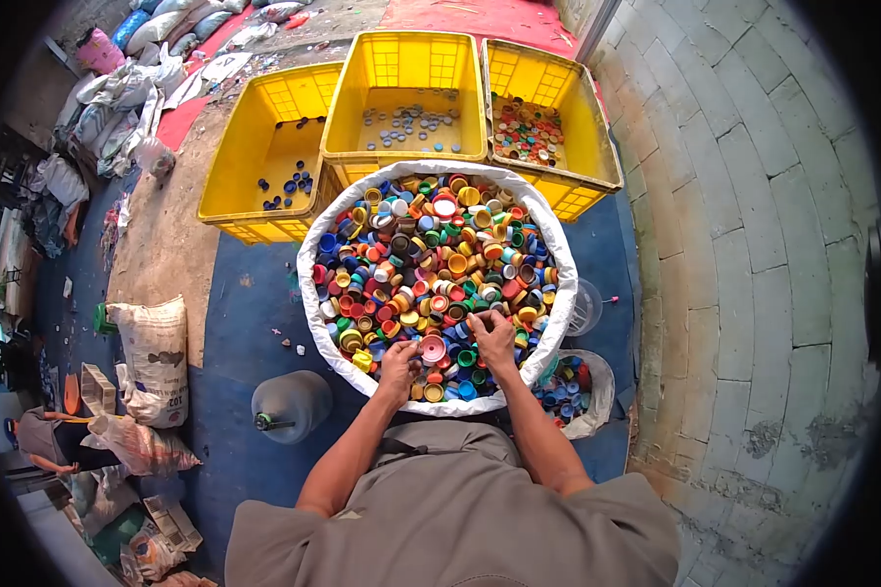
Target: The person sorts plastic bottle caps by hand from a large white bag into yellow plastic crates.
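Observation:
A large round sack [564, 256] with a rolled white rim stands before me, full of plastic bottle caps [431, 264] in many colours. Over the near part of the pile is my left hand [398, 370], its fingers curled and closed beside a pink round cap [433, 348]. What they pinch, if anything, is too small to make out. My right hand [493, 338] is a little farther forward and to the right, with bent fingers drawn together at the caps. Its fingertips hide whatever lies between them.
Behind the sack stand three yellow crates: the left crate [227, 166] has dark blue caps, the middle crate [338, 117] pale caps, the right crate [607, 157] mixed caps. A clear jug [292, 406], a smaller sack [602, 391], a block wall [754, 274] and a person [54, 440] are around.

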Action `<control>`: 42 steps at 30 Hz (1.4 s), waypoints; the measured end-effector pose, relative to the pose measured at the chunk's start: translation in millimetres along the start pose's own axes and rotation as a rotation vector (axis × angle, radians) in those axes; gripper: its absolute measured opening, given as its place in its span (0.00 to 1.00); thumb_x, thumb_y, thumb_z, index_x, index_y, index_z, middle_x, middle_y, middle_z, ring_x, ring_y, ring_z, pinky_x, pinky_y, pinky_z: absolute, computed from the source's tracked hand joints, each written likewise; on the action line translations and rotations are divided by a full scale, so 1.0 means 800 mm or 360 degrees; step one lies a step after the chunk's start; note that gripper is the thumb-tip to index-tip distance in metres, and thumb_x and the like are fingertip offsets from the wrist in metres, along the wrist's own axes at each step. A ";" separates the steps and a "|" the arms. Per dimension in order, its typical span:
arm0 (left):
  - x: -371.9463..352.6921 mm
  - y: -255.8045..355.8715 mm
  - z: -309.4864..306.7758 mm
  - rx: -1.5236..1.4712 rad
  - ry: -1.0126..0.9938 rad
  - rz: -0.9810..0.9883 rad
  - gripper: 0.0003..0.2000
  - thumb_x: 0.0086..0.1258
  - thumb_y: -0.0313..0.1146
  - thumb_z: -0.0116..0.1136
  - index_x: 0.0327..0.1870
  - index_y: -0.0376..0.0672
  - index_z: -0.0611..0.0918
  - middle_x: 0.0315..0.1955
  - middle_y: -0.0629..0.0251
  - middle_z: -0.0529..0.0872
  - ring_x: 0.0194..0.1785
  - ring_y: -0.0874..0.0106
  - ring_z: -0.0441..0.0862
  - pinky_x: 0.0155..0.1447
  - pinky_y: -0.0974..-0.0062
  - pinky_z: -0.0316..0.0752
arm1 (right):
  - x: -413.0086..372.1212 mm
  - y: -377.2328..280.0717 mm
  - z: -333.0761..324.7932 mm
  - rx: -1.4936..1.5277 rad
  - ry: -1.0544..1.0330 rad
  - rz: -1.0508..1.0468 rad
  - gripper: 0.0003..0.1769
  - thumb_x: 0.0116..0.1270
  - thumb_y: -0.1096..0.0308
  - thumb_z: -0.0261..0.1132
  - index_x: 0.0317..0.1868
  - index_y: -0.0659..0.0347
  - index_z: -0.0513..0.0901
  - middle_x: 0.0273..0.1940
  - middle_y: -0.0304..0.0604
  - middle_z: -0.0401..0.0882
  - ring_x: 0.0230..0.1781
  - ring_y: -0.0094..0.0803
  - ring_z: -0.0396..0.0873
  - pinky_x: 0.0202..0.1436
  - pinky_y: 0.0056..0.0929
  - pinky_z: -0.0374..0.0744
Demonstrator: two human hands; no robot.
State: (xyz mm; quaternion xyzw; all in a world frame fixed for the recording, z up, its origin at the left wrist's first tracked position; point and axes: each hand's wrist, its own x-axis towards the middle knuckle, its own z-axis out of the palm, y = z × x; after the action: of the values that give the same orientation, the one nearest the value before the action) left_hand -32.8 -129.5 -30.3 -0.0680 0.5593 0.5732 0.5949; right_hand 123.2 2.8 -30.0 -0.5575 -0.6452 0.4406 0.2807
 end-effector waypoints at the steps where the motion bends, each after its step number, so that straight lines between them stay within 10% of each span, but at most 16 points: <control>1: -0.001 0.002 -0.001 0.0019 0.0001 -0.0003 0.08 0.70 0.35 0.59 0.44 0.45 0.77 0.33 0.72 0.82 0.27 0.82 0.75 0.32 0.81 0.72 | 0.009 0.001 0.007 -0.0124 0.0060 -0.0141 0.11 0.61 0.64 0.69 0.37 0.65 0.83 0.31 0.44 0.83 0.32 0.34 0.80 0.38 0.32 0.77; 3: -0.003 0.004 -0.006 0.0039 0.0013 0.0005 0.08 0.70 0.35 0.59 0.44 0.45 0.77 0.33 0.72 0.82 0.27 0.82 0.74 0.32 0.81 0.72 | 0.024 -0.014 0.011 -0.0357 0.0050 -0.0304 0.11 0.58 0.68 0.69 0.41 0.63 0.82 0.37 0.47 0.84 0.41 0.46 0.78 0.47 0.41 0.76; 12: -0.008 0.010 -0.036 0.0005 0.0085 0.0064 0.08 0.70 0.35 0.59 0.45 0.46 0.78 0.34 0.73 0.80 0.30 0.82 0.74 0.35 0.80 0.72 | 0.100 -0.022 0.046 -0.0880 -0.0023 -0.0689 0.32 0.57 0.73 0.68 0.63 0.62 0.71 0.48 0.42 0.84 0.51 0.41 0.74 0.53 0.40 0.69; 22: -0.015 0.002 -0.047 -0.0020 0.0188 0.0082 0.06 0.70 0.35 0.59 0.42 0.45 0.78 0.33 0.72 0.81 0.27 0.83 0.73 0.32 0.81 0.71 | 0.114 -0.013 0.055 -0.0994 -0.0062 -0.0844 0.33 0.57 0.65 0.70 0.62 0.67 0.71 0.39 0.53 0.85 0.54 0.44 0.74 0.54 0.43 0.67; 28: -0.006 0.000 -0.041 0.0099 0.0163 0.0125 0.07 0.70 0.36 0.58 0.43 0.45 0.78 0.33 0.72 0.82 0.27 0.83 0.74 0.33 0.81 0.71 | 0.115 -0.019 0.058 -0.1250 -0.0023 -0.0728 0.31 0.57 0.63 0.71 0.59 0.65 0.76 0.41 0.40 0.87 0.51 0.38 0.77 0.53 0.40 0.67; 36: -0.004 -0.004 -0.038 0.0134 0.0163 0.0170 0.08 0.70 0.35 0.59 0.44 0.44 0.78 0.33 0.72 0.81 0.28 0.84 0.72 0.33 0.82 0.70 | 0.109 0.001 0.067 -0.0964 0.0058 -0.0731 0.30 0.55 0.65 0.73 0.59 0.63 0.77 0.37 0.39 0.86 0.51 0.35 0.77 0.54 0.40 0.65; 42: 0.021 0.012 -0.029 0.0865 0.0340 0.0881 0.14 0.65 0.34 0.66 0.46 0.38 0.77 0.34 0.68 0.81 0.29 0.81 0.73 0.35 0.80 0.72 | 0.088 -0.034 0.043 -0.0168 -0.0015 -0.0293 0.32 0.57 0.69 0.72 0.62 0.65 0.73 0.42 0.45 0.86 0.46 0.35 0.81 0.54 0.39 0.73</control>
State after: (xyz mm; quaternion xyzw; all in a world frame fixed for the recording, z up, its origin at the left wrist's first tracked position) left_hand -58.2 -133.0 -45.6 0.1858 0.7464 0.5326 0.3530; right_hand 65.6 62.4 -30.7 -0.5079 -0.7172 0.3809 0.2872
